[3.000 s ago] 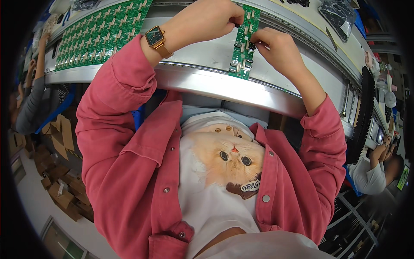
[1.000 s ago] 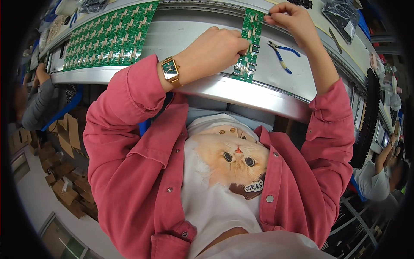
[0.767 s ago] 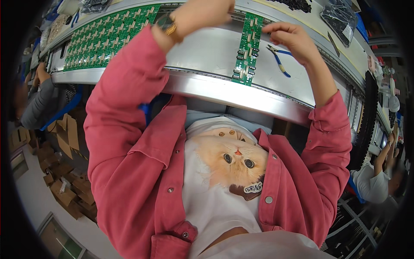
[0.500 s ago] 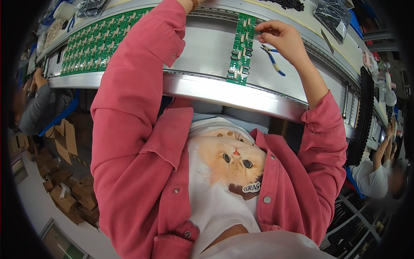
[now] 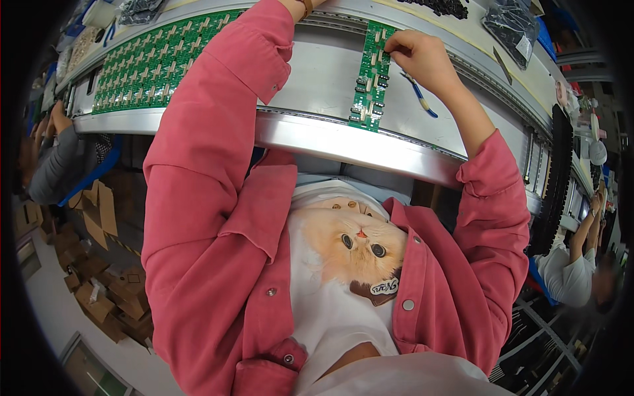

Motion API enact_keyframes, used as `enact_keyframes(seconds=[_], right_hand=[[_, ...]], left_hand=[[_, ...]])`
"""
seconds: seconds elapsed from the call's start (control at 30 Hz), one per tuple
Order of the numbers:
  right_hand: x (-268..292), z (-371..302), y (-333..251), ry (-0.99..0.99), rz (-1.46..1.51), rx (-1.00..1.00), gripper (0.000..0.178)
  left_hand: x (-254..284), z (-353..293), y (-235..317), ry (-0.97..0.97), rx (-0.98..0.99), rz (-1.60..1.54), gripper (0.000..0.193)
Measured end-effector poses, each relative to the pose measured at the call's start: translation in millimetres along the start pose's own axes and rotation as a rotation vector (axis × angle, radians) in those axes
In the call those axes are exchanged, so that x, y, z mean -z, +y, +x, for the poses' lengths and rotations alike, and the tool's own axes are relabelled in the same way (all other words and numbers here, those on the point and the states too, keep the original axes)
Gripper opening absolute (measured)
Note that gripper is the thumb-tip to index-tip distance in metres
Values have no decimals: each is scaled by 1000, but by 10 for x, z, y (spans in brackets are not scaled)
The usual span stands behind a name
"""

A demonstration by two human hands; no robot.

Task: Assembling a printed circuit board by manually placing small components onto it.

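A narrow green circuit board (image 5: 362, 99) lies across the metal rails in front of me, with several black components and pale connectors on it. My right hand (image 5: 422, 58) is at the board's right edge near its far end, thumb and fingers pinched together. Whatever they hold is too small and covered to make out. Partly beneath that hand lies a pair of cutting pliers (image 5: 424, 103) with blue and yellow handles. My left hand (image 5: 317, 2) reaches past the far rail and is mostly cut off by the top edge, so its fingers are hidden.
A large panel of green circuit boards (image 5: 142, 69) rests on the rails at left. The near metal rail (image 5: 310, 135) runs along my side. Beyond the far rail are black small parts (image 5: 439, 6), a plastic bag (image 5: 510, 30) and tweezers (image 5: 502, 65). Other people work at both sides.
My right hand has moved slightly left, from beside the board to over its edge, and now covers the pliers' tips. My left arm has shifted a little to the right.
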State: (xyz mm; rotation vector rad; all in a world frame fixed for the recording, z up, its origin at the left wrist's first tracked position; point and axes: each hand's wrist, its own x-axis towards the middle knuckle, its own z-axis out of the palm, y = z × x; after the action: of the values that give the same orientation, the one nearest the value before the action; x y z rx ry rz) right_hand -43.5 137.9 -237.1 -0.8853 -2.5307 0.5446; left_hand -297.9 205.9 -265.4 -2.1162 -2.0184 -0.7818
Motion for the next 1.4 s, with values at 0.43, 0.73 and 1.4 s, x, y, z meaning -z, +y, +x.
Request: enact_keyframes(seconds=[0.43, 0.73, 1.4], right_hand=[[0, 105, -53, -51, -53, -4, 10], [69, 399, 285, 364, -250, 128, 12], [18, 830, 690, 103, -503, -262, 19]], left_hand=[[98, 67, -18, 19, 94, 40, 15], [314, -22, -96, 66, -96, -122, 16], [666, -907, 1008, -308, -324, -206, 9]])
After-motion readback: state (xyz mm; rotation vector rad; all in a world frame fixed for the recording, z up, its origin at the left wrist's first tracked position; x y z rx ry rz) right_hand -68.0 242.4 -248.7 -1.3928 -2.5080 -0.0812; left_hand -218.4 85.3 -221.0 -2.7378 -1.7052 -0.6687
